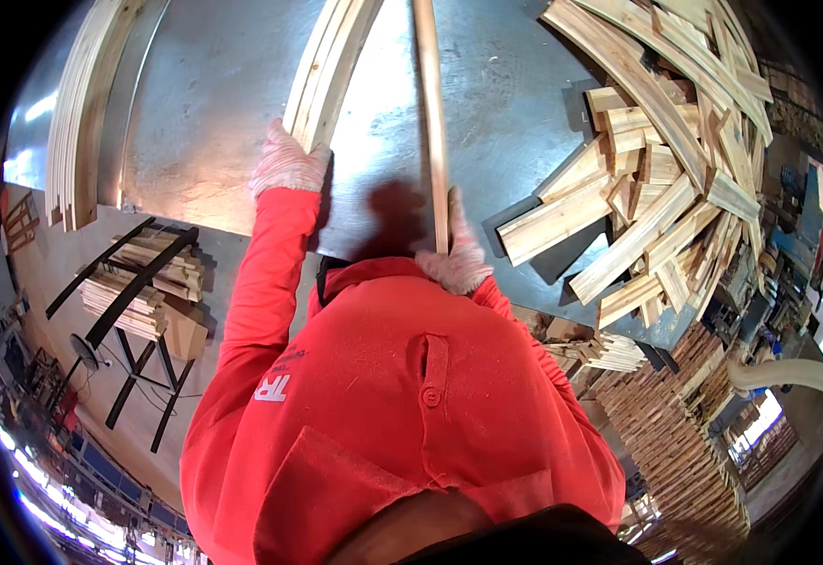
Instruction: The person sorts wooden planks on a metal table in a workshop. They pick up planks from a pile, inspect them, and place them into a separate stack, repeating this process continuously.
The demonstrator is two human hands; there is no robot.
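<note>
Two or more pale wooden strips (pixel 328 71) lie side by side on the metal table (pixel 242 85), running away from me. My left hand (pixel 289 162), in a white-and-red knit glove, is closed on their near end. A single narrow wooden strip (pixel 432 122) lies to their right and points away from me. My right hand (pixel 458 256), gloved the same way, grips its near end at the table's front edge, with fingers along its right side. The far ends of all these strips run out of view.
A bundle of long strips (pixel 91 113) lies at the table's left. A loose heap of boards (pixel 656 179) covers its right side. Below left, a black metal stand (pixel 138 282) carries stacked wood pieces. Stacked timber (pixel 665 424) and a curved pale pipe (pixel 788 375) are at lower right.
</note>
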